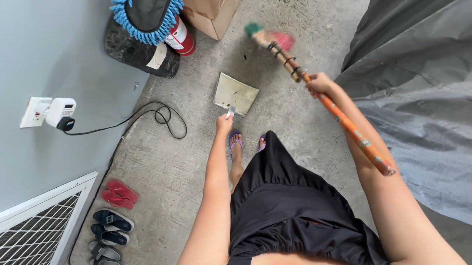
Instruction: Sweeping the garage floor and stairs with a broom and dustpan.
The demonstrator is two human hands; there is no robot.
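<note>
A person stands on a concrete floor (pixel 156 170), seen from the head camera looking straight down, sweeping dust toward a pan. The left hand (pixel 224 122) is closed around the short handle of a square metal dustpan (pixel 236 92), which lies flat on the floor just beyond the fingers, its open edge facing away from the feet. The right hand (pixel 319 84) is wrapped tight on an orange broom handle (pixel 350 128); below that grip the shaft runs on to the blurred broom head (pixel 271 37), which sits past the pan's far corner and apart from it. Above the grip, the handle slants back toward the body.

The step in hand appears to be gathering dirt into the pan. The next move would call for drawing the broom head back toward the pan's lip while the left hand keeps it pressed flat.

Off to the left-hand side lie a black cable (pixel 161 115), a blue mop head (pixel 144 12) and rows of sandals (pixel 111 227); a grey cover (pixel 431 109) hangs beside the right arm.
</note>
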